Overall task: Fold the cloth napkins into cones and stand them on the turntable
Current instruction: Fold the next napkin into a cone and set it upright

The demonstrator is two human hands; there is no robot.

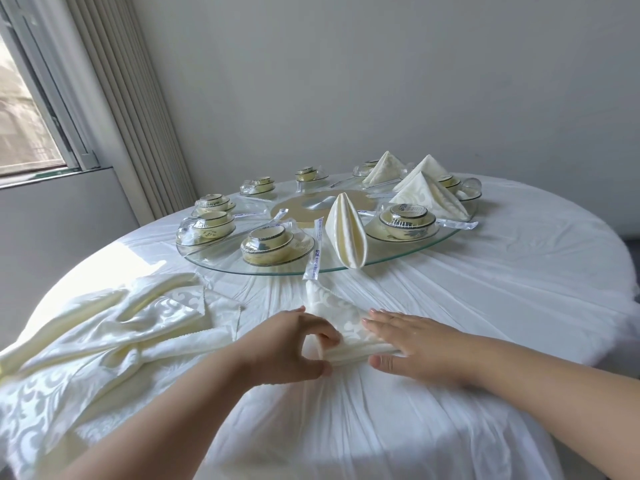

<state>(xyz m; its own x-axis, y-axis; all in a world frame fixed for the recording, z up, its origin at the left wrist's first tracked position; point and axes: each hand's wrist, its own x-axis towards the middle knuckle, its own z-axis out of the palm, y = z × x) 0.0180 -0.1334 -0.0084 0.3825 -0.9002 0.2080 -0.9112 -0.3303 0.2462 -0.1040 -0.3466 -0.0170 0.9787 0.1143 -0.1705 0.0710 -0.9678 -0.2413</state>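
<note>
- Work piece: a cream damask cloth napkin [332, 317], partly folded, lies flat on the white tablecloth [485, 289] at the near edge of the round table, just short of the clear glass turntable [398, 263].
- Left hand [291, 344]: thumb and fingers are curled and pinch the stacked layers at the napkin's near folded edge.
- Right hand [412, 344]: fingers are straight and spread, palm down, pressing the same folded band flat against the table.
- Finished pieces: one rounded cone of cream cloth [346, 233] stands on the turntable's near rim; three pointed folded napkins [429, 199] stand on its far right side, among cream bowl-and-plate sets wrapped in clear film [273, 242].
- Supply: a loose heap of unfolded cream napkins [114, 327] lies to the left, near the working napkin.
- Judged stage: an early fold or roll, with the cone not yet formed.
- Technique for this step: keep the flat hand firm as an anchor so that the layers do not slide on the smooth tablecloth; let the pinching hand draw the edge evenly, keeping the layers aligned; crease firmly, since a slack base would likely let the cone slump once stood.
</note>
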